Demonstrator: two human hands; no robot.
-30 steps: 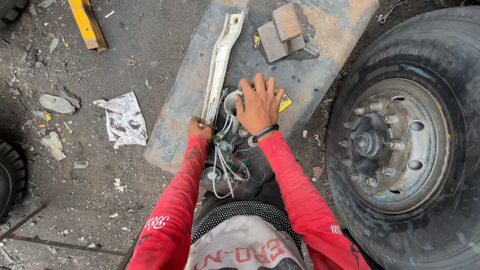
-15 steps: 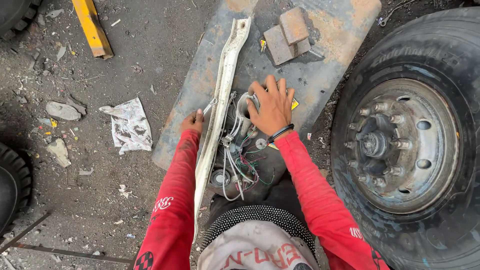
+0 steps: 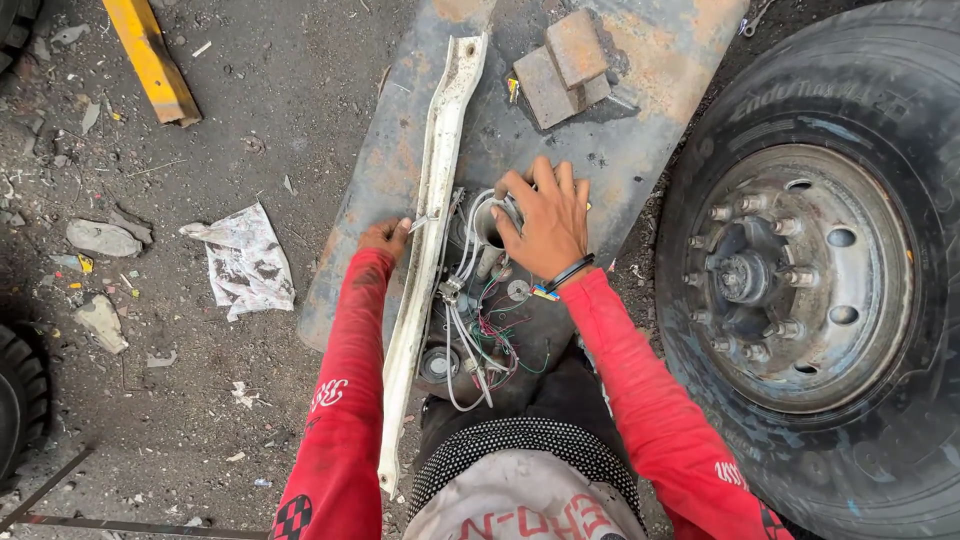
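A long white metal strip (image 3: 430, 230) lies lengthwise on a rusty steel plate (image 3: 640, 130), with a cluster of round lamp sockets and loose coloured wires (image 3: 475, 330) fixed to its right side. My left hand (image 3: 385, 237) grips the strip's left edge about halfway along. My right hand (image 3: 540, 220) is clamped over a grey cylindrical socket (image 3: 487, 225) at the top of the wiring. Both arms wear red sleeves, and a dark band circles my right wrist.
A large truck tyre with a rusty hub (image 3: 800, 280) stands close on the right. Two stone blocks (image 3: 565, 65) rest on the plate's far end. A crumpled paper (image 3: 245, 260), a yellow bar (image 3: 150, 60), stones and another tyre's edge (image 3: 20, 400) lie on the dirty ground at left.
The white strip with its wiring has slid nearer to me, its near end now beside my lap. My left hand shifted further up its left edge; my right hand stays on the socket.
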